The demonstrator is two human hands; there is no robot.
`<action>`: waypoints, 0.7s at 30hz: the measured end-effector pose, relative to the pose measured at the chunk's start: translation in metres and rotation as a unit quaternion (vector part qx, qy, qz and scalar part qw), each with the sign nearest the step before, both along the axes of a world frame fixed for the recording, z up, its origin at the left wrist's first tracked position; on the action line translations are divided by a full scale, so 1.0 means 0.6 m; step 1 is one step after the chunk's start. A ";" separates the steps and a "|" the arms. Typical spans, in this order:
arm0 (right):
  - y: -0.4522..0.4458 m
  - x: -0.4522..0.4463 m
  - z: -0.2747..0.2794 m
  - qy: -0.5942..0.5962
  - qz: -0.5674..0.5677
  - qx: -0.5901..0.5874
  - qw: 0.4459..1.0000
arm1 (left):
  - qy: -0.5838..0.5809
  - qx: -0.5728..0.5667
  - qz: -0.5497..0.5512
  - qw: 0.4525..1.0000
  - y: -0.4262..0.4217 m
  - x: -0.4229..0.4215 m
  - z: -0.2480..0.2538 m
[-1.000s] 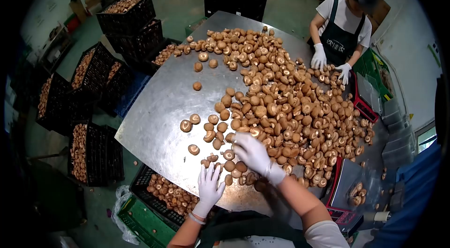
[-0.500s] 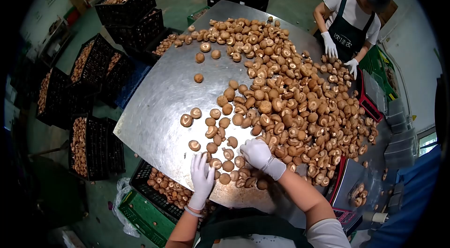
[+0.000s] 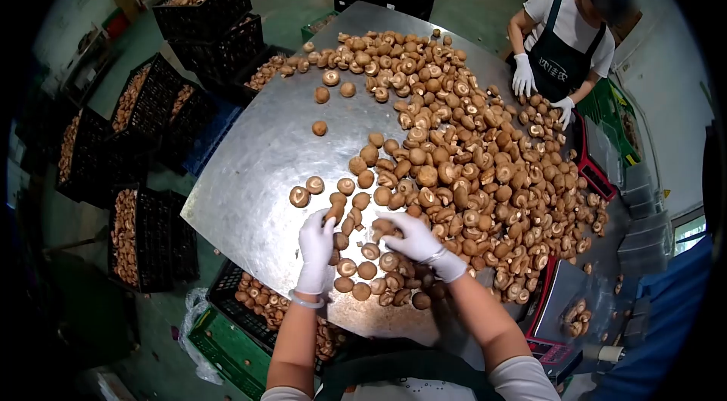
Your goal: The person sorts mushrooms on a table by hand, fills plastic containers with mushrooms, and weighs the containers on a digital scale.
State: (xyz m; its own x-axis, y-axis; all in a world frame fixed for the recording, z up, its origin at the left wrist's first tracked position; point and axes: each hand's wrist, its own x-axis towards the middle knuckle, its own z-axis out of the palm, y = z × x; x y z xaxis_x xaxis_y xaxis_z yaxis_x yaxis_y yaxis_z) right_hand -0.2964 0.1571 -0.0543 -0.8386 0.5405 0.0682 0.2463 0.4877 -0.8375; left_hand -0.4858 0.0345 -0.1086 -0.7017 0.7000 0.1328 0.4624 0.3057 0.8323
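Brown shiitake mushrooms (image 3: 485, 166) cover much of the metal table (image 3: 250, 151) in a broad heap, with looser ones on my side. My left hand (image 3: 316, 246), in a white glove, has its fingertips closed around a mushroom (image 3: 334, 212) at the left of the loose group. To its right, my gloved right hand (image 3: 415, 240) curls thumb and fingers about another mushroom (image 3: 383, 227), partly hidden by them. Between and below both hands lie several loose mushrooms (image 3: 367, 271), some cap up, some showing pale undersides.
Across the table a co-worker (image 3: 564, 45) in white gloves handles mushrooms beside a red-edged scale (image 3: 597, 162). Another scale (image 3: 564, 302) with a few mushrooms stands at my right. Black crates (image 3: 155, 246) of mushrooms line the left; a green crate (image 3: 231, 352) sits below the table edge.
My left hand has moved up, away from the table's near edge, and its fingers now close on a mushroom. My right hand has shifted slightly up and left onto a mushroom.
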 end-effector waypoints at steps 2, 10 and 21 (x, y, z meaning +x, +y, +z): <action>0.024 0.015 0.016 0.063 -0.086 -0.218 0.970 | -0.210 0.089 0.003 0.974 -0.024 0.000 0.036; 0.106 -0.036 0.037 0.080 -0.172 -0.381 0.905 | -0.467 0.086 -0.266 0.839 -0.206 -0.068 0.096; 0.054 -0.140 -0.063 -0.164 0.022 0.311 0.936 | -0.246 0.045 -0.035 0.968 -0.079 -0.016 0.056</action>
